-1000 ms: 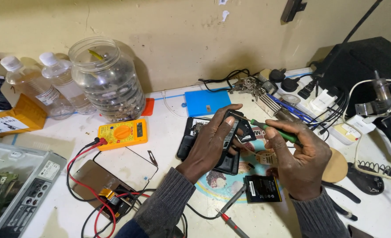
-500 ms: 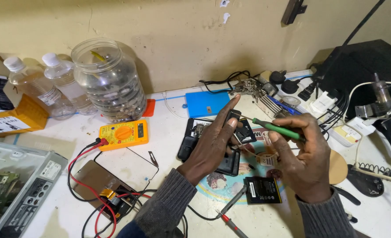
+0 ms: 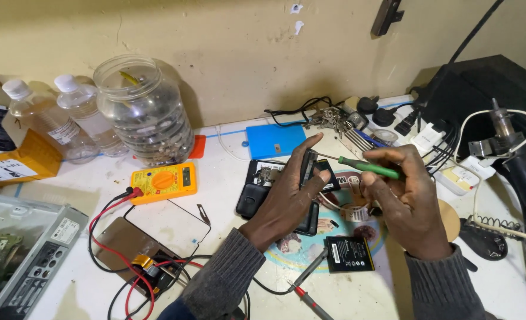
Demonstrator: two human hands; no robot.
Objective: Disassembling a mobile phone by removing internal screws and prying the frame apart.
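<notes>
The white workbench point(image 3: 227, 178) fills the view, its far edge against a yellowed wall, and the scene sits much as it did half a second ago, only slightly shifted in frame. At far right a black box point(image 3: 500, 80) stands behind a tangle of cables and a soldering iron point(image 3: 515, 154) in its holder. At far left a large clear plastic jar point(image 3: 143, 109) stands beside two clear bottles point(image 3: 67, 121), with a yellow multimeter point(image 3: 163, 181) just near of the jar, its red and black leads trailing toward the near edge. A blue flat case point(image 3: 273, 140) lies at the far middle. In the centre lies the opened black phone point(image 3: 275, 189), resting on a round printed mat. The left hand point(image 3: 287, 198) lies over the phone, thumb and forefinger pinched on a small dark upright part point(image 3: 308, 168) that it steadies at the phone's far right corner, as before. The right hand point(image 3: 402, 204) has its fingers closed around a green-handled screwdriver point(image 3: 367, 167), whose thin shaft points left and meets the dark part; the handle now lies flatter and slightly nearer than earlier. A small black battery point(image 3: 349, 253) lies near of both hands, apart from them.
</notes>
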